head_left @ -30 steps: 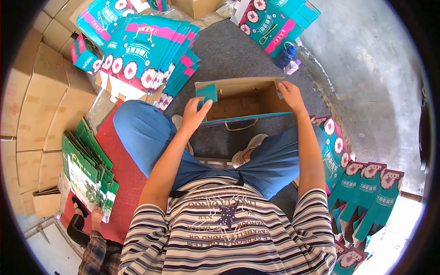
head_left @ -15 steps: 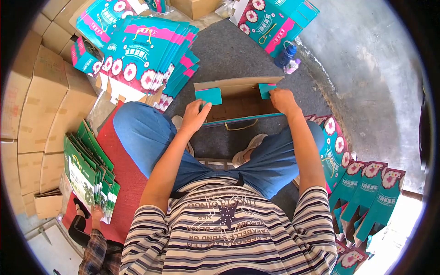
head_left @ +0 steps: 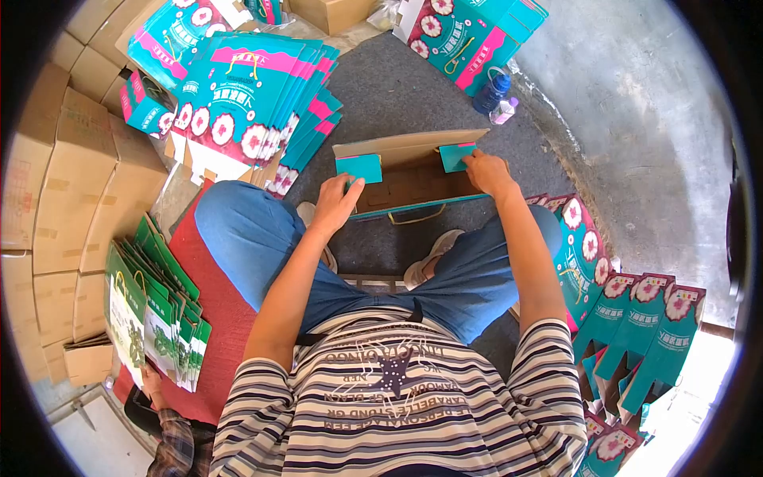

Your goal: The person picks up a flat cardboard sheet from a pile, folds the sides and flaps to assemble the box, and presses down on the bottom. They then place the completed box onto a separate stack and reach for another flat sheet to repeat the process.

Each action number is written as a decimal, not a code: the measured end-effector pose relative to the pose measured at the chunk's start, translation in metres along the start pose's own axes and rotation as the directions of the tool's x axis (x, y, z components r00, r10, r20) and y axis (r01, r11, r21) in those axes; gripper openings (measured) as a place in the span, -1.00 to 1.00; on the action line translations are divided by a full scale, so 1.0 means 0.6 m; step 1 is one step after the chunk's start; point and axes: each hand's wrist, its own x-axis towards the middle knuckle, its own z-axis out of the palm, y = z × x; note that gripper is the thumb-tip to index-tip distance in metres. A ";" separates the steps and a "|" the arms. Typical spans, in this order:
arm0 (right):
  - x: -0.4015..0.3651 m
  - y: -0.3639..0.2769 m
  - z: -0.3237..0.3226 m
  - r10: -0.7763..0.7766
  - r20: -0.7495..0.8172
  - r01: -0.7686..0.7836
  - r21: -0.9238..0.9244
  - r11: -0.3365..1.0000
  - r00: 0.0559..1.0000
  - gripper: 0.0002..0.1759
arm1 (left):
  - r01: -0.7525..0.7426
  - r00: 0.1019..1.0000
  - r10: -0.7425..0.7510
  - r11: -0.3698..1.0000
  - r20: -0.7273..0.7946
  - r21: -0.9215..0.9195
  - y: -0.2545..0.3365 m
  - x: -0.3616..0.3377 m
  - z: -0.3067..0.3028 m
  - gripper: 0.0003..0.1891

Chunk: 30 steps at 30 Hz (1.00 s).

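An open cardboard gift box (head_left: 409, 145), brown inside and teal outside, stands on the dark mat between my knees. A yellow cord handle (head_left: 417, 215) hangs on its near side. My left hand (head_left: 338, 204) pinches the box's left end, close to the left teal flap (head_left: 360, 168), which is bent inward. At the other end my right hand (head_left: 489, 173) grips the right teal flap (head_left: 454, 157), which also leans in over the opening. My fingertips are partly hidden by the flap and the box's edge.
Flat teal cartons (head_left: 238, 95) are stacked at the front left. A blue bottle (head_left: 491, 94) and a small clear bottle (head_left: 503, 111) stand ahead. Folded teal boxes (head_left: 624, 318) are on the right. At the left, a co-worker's hand (head_left: 151, 383) holds green cartons (head_left: 159, 310) beside brown boxes (head_left: 83, 175).
The right flap has swung further inward over the opening, while my left hand has hardly moved. The co-worker's hand has shifted left, parting one green carton from the others.
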 end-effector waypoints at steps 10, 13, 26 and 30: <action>0.002 0.008 0.009 0.005 -0.054 -0.001 0.063 0.998 0.999 -0.79 | -0.021 1.000 0.022 1.000 -0.016 0.023 0.006 -0.004 -0.002 -0.29; 0.001 0.008 0.009 0.009 -0.063 -0.005 0.064 0.998 0.998 -0.79 | -0.022 1.000 0.023 1.000 -0.017 0.020 0.005 -0.003 -0.001 -0.29; 0.041 0.034 0.015 0.467 0.011 -0.387 0.576 0.720 0.884 -0.05 | 0.004 1.000 -0.004 1.000 -0.004 0.022 0.005 -0.003 -0.003 -0.29; 0.038 0.036 0.001 0.524 0.071 -0.422 0.688 0.591 0.849 0.10 | 0.002 1.000 -0.001 1.000 -0.017 0.012 0.012 -0.008 -0.004 -0.29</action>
